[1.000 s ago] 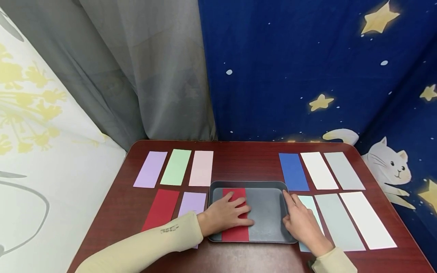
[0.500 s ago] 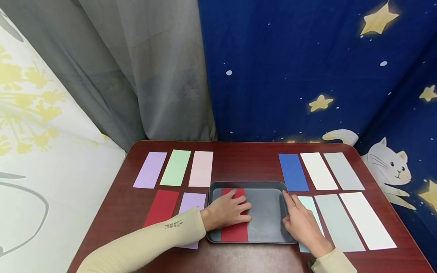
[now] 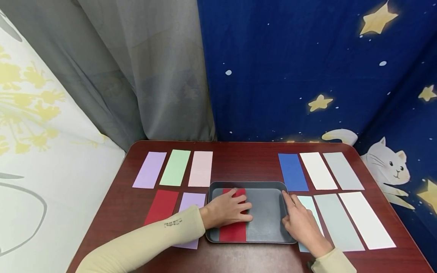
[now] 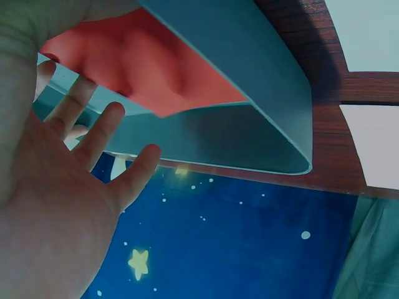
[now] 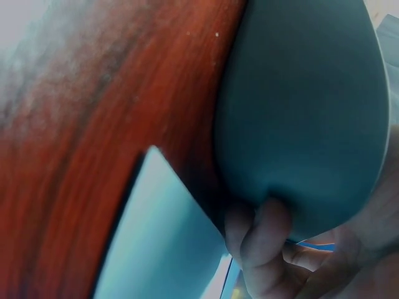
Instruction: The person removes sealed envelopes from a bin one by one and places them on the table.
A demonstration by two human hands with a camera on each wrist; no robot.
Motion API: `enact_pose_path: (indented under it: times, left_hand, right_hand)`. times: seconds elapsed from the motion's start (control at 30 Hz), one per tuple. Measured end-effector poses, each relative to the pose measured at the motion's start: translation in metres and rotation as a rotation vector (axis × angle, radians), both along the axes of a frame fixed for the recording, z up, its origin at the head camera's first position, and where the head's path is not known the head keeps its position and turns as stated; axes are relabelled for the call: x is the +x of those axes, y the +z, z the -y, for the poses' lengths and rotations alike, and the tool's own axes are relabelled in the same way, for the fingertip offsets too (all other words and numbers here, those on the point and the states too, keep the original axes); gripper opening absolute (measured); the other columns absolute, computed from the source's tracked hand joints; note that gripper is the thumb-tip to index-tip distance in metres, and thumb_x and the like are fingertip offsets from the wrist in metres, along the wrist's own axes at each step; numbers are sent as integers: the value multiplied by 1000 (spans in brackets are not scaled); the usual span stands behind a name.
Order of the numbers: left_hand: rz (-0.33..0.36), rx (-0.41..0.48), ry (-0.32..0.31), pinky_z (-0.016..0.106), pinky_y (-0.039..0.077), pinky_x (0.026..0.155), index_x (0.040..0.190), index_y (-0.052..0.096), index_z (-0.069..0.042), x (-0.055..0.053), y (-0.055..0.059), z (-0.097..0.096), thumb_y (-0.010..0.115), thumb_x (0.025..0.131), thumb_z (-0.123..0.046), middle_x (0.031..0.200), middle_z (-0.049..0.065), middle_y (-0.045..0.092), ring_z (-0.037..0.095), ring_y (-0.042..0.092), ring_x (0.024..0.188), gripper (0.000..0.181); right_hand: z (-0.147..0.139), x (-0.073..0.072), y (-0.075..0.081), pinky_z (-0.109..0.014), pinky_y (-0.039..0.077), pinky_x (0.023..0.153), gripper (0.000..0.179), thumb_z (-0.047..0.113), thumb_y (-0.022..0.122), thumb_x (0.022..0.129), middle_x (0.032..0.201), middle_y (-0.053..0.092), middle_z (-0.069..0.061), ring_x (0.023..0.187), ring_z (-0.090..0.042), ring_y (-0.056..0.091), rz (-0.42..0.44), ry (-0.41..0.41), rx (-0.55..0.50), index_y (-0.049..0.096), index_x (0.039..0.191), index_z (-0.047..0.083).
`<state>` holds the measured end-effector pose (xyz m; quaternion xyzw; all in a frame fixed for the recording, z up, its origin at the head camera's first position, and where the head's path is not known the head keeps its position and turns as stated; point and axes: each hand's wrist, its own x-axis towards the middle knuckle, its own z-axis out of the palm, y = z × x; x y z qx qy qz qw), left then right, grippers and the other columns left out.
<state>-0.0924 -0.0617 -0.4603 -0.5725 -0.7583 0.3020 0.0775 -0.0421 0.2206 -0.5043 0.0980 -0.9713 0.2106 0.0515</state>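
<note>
A dark grey rectangular tray [image 3: 268, 216] lies at the front middle of the table. Inside it, toward the left, is a red paper strip [image 3: 233, 233], slightly slanted. My left hand [image 3: 227, 207] reaches over the tray's left side, spread fingers on the red strip and covering its middle. The left wrist view shows those fingers apart, beside the red strip [image 4: 143, 62]. With my right hand [image 3: 302, 220] I grip the tray's right wall; in the right wrist view curled fingertips press the outside of the tray [image 5: 299, 118].
Left of the tray lie lilac [image 3: 149, 170], green [image 3: 175, 167] and pink [image 3: 200, 168] strips, with red [image 3: 161, 206] and lilac [image 3: 192, 201] ones nearer, partly under the sleeve. To the right lie blue [image 3: 293, 172], white and pale grey-green strips. Curtains hang behind the table.
My left hand's fingers have drawn closer together. The red strip's near end has slid slightly left, so it now slants. My right hand stays on the tray's wall.
</note>
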Motion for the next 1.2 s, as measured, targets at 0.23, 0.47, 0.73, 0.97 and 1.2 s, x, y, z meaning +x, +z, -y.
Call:
enact_pose_path:
  times: [0.23,0.47,0.73,0.97,1.2]
  left_hand:
    - [48,31,11,42,47,116,136,53,-39,-5,0,3,89,83,-50,147,-9,55,16,48,142,65]
    - [22,18,-28,42,46,116,122,68,-35,-7,0,4,86,84,-50,136,-8,54,11,50,130,44]
    - [44,56,-37,43,43,118,120,67,-29,-11,-4,7,84,84,-51,133,-6,55,11,51,125,45]
    - [44,76,-33,49,40,118,128,61,-30,-15,0,7,85,80,-54,140,-8,55,10,52,129,59]
    - [42,75,-5,48,40,119,134,57,-30,-17,-2,9,89,77,-54,141,-8,56,11,51,133,70]
  right_hand:
    - [0,0,-1,-29,43,50,82,-11,78,76,121,61,-19,56,-11,44,-15,9,9,54,154,-9]
    - [0,0,-1,-29,41,49,81,-12,79,74,118,62,-17,57,-10,43,-46,19,10,56,151,-10]
    - [0,0,-1,-29,41,49,79,-11,79,75,118,62,-17,56,-11,43,-31,19,11,57,151,-9]
    - [0,-1,-1,-29,40,48,76,-11,77,76,117,61,-17,55,-11,41,-35,19,11,59,149,-8]
    - [-1,0,-1,-29,39,48,75,-11,77,75,116,61,-16,55,-11,39,-45,21,16,60,148,-8]
